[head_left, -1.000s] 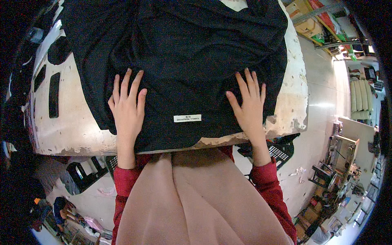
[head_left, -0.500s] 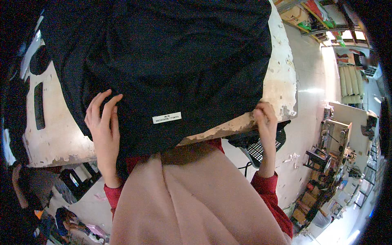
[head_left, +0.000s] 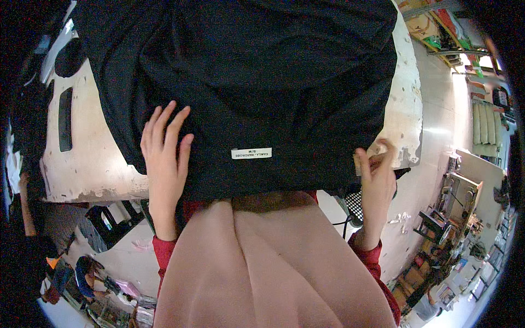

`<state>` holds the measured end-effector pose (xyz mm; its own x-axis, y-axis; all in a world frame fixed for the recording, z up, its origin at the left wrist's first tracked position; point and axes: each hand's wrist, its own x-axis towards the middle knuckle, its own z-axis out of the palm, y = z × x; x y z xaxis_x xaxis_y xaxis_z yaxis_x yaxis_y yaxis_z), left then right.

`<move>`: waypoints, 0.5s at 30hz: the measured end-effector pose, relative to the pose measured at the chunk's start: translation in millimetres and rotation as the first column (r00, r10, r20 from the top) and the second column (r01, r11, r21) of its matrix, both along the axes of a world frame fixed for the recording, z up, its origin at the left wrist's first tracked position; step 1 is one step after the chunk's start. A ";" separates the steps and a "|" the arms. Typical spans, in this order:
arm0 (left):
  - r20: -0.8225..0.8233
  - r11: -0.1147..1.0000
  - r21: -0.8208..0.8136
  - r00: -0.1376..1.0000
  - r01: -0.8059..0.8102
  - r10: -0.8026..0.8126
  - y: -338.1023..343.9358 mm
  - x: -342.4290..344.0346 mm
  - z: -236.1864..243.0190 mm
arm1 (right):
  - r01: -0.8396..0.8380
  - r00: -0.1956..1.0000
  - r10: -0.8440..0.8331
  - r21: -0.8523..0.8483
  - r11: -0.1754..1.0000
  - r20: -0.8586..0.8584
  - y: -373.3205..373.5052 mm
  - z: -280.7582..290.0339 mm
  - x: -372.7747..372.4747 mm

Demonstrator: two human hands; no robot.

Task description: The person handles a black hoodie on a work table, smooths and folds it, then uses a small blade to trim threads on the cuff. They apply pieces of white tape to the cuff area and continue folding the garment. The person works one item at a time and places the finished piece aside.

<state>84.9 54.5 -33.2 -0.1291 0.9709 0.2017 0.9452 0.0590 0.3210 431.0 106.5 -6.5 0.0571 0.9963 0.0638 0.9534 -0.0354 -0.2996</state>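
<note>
Black fabric with a small white label is spread over a pale, worn tabletop, covering much of its front edge. My left hand rests on the lower left of the cloth, fingers apart and slightly bent. At the cloth's lower right corner, by the table edge, my right hand is raised with curled fingers; they are blurred and partly hidden, so whether they grip the hem is unclear.
Another person's forearm shows at the far left beside dark cloth. People work at lower left. Shelves stand at upper right, a cluttered bench at right. A perforated black object sits below the table edge.
Over the last half second the cloth's lower right part has come down over the exposed front edge. My right hand has moved rightward relative to the label; my left hand sits higher on the cloth.
</note>
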 end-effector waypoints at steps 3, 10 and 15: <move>0.015 0.999 0.024 0.999 -0.036 0.035 -0.8 13.9 16.4 | -0.077 0.995 0.088 0.195 0.978 -0.049 1.7 15.6 -37.5; -0.146 0.988 -0.146 0.987 0.041 -0.063 0.3 16.7 -10.8 | -0.541 0.816 0.543 -0.067 0.838 0.197 23.2 -35.8 -78.1; -0.179 0.985 -0.167 0.984 -0.047 0.016 -17.1 -15.5 -14.2 | -0.533 0.833 0.530 -0.026 0.846 0.159 25.2 -39.8 -67.5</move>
<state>69.5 37.4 -47.4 -0.1374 0.9889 0.0564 0.9828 0.1290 0.1321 363.5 131.7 -46.2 -0.4930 0.8688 0.0457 0.8576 0.4941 -0.1430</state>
